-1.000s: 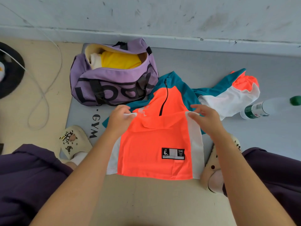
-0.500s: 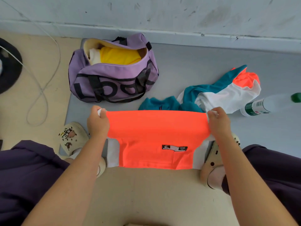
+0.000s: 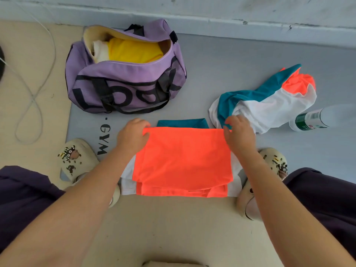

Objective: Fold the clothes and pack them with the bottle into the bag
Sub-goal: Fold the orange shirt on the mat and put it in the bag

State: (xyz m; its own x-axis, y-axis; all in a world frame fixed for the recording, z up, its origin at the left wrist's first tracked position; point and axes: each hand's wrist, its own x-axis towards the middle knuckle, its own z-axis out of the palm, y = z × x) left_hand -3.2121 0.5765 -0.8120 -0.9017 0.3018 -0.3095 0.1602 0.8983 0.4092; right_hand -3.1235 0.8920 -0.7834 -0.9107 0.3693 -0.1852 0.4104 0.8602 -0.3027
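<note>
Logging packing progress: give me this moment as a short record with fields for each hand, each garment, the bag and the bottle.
left hand: pinches the far left corner of the orange top
right hand: pinches the far right corner
orange top: folded flat on the grey mat, teal collar showing beyond the fold
second garment: teal, white and orange, crumpled and unfolded, to the right
purple bag: open, yellow and white clothes inside
bottle: lying on the mat, outside the bag

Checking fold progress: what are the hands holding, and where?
Both hands, left hand and right hand, pinch the orange top's far corners.
</note>
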